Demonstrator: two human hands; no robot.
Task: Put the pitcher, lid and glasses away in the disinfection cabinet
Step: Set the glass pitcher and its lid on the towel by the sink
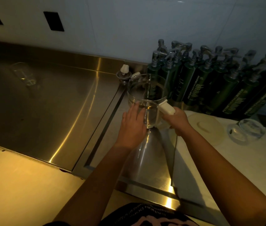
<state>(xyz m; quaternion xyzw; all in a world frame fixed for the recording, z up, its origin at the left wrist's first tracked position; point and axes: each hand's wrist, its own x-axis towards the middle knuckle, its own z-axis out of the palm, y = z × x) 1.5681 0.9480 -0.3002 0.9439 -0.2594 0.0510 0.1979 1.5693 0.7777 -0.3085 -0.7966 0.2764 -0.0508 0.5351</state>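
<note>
At the steel tabletop (145, 160) beside the sink (31, 103), your left hand (133, 126) lies flat, fingers (136, 109) straight, against the glass pitcher (147, 88). Your right hand (177, 121) is curled tight round its white handle. The lid (205, 124) and an upturned glass (246, 130) sit on the white towel (243, 160) to your right.

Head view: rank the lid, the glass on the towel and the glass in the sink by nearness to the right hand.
1. Lid, just right of the right hand.
2. Towel glass, farther right.
3. Sink glass, far left.
</note>
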